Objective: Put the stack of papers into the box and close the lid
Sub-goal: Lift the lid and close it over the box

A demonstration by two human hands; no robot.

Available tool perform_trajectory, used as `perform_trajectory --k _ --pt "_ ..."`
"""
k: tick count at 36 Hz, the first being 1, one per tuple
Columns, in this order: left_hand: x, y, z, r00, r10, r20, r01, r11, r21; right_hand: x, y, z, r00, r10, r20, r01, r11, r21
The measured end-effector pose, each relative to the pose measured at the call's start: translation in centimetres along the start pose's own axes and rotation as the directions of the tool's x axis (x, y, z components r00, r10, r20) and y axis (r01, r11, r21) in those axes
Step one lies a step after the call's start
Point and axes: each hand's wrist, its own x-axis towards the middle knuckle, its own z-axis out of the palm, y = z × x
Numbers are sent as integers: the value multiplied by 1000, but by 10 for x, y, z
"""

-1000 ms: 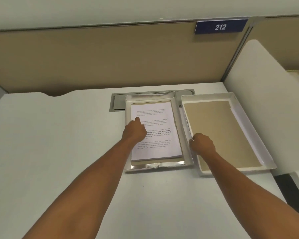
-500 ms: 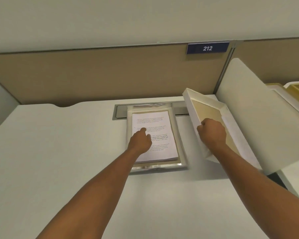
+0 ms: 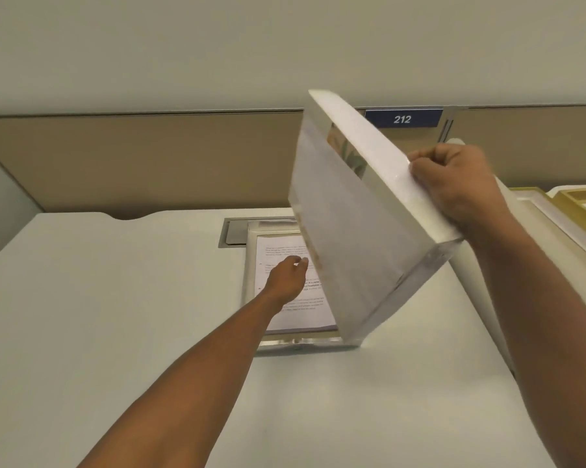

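A white curved panel (image 3: 480,285) stood at the right of the desk, and behind it lay some cream and yellow trays (image 3: 568,211). The raised lid (image 3: 355,231) hid the right part of the box (image 3: 251,265) from the camera. The desk (image 3: 116,298) was white and plain, with a grey metal plate (image 3: 232,233) set in it near the beige partition (image 3: 133,157), which carried a blue sign (image 3: 403,118) reading 212. The stack of papers (image 3: 285,312), white with printed text, lay inside the shallow box. The right hand (image 3: 460,184) was closed around the edge of the white lid, holding it tilted above the box. The left hand (image 3: 286,278) rested on the papers, fingers loosely curled, grasping nothing.
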Motion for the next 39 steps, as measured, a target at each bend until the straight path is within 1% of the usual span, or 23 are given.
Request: perform_trajectory --k 1,2,4,6,7,8,9,11,13,15,17,19,20,23,26,28,31,33,39 --pt "-1 1 -1 999 -37 40 42 990 -136 1 -4 -2 1000 0 10 -1 997 78" --pt "-2 1 -3 994 -67 88 89 956 -279 2 -5 -4 1000 4 23 -8 989 145" --pt "-4 -2 -9 984 -84 157 152 855 -495 6 1 -5 998 30 50 -41 971 235" --pt "-4 -11 -17 976 -65 210 184 759 -625 8 19 1 994 78 70 -96 950 297" --pt "-4 -15 -20 974 -60 217 192 726 -660 9 30 7 990 109 84 -130 940 314" --pt "-4 -19 -24 975 -68 211 195 715 -671 9 43 14 984 144 103 -170 929 329" --pt "-4 -22 -28 977 -92 192 198 719 -667 8 56 22 975 181 126 -214 911 353" --pt "-3 -31 -37 979 -169 115 204 769 -606 5 81 39 950 256 177 -307 872 382" --pt "1 -41 -45 965 -263 11 233 831 -506 1 101 55 911 327 251 -398 856 330" --pt "3 -51 -52 935 -348 -69 287 857 -428 -7 116 67 857 401 322 -487 834 258" --pt "5 -59 -58 913 -388 -131 319 874 -367 -14 127 79 813 429 394 -533 820 206" --pt "8 -65 -60 900 -397 -177 329 888 -321 -21 138 94 798 430 422 -526 839 139" --pt "10 -69 -61 893 -404 -198 333 889 -315 -25 144 102 808 421 412 -504 857 112" --pt "19 -79 -62 855 -447 -262 366 879 -304 -37 163 123 863 383 329 -419 907 45" --pt "28 -83 -64 848 -418 -327 381 908 -173 -47 179 139 883 398 250 -410 912 -7" --pt "33 -84 -65 853 -395 -342 391 917 -83 -51 189 149 880 418 227 -420 907 -43" --pt "42 -90 -66 848 -398 -349 428 904 9 -52 202 158 855 453 252 -443 891 -99" --pt "47 -95 -65 846 -410 -342 452 890 51 -52 209 161 836 482 264 -464 876 -131" --pt "56 -112 -52 837 -445 -318 504 854 131 -58 228 167 818 500 285 -460 866 -198"
